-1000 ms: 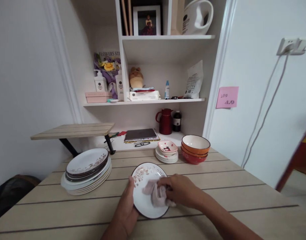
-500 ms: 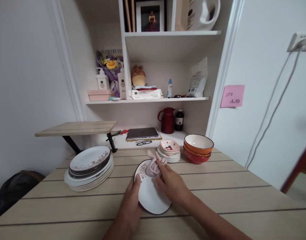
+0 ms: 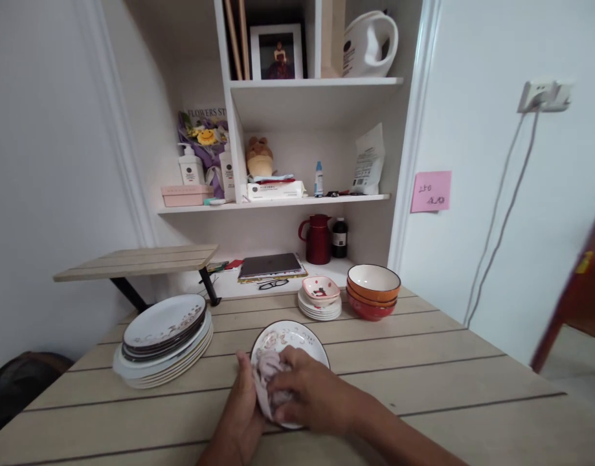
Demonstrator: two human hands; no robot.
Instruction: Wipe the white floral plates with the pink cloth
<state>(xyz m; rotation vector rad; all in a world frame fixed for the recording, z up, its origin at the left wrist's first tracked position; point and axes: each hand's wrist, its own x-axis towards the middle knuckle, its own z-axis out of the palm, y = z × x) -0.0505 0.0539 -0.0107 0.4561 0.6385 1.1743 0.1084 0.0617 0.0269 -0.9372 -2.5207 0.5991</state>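
Resting against left hand point(image 3: 243, 408): plate point(image 3: 304, 338); cloth point(image 3: 268, 372) under right hand point(image 3: 319, 391).

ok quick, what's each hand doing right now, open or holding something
Left hand: holding the flowered plate by its left edge.
Right hand: closed on a bunched cloth, over the plate's near left part.

Shows a bare, smooth-skinned left hand point(image 3: 239, 409) with a slim thumb point(image 3: 245, 377), rounded at the tip, and a short stretch of bare left wrist point(image 3: 224, 452) running to the lower edge of view. Shows likewise a bare right hand point(image 3: 321, 395), broad across the back, narrowing toward a smooth, uncovered right forearm point(image 3: 399, 433). Blurs too much along the right fingers point(image 3: 281, 382) to make out finer detail.
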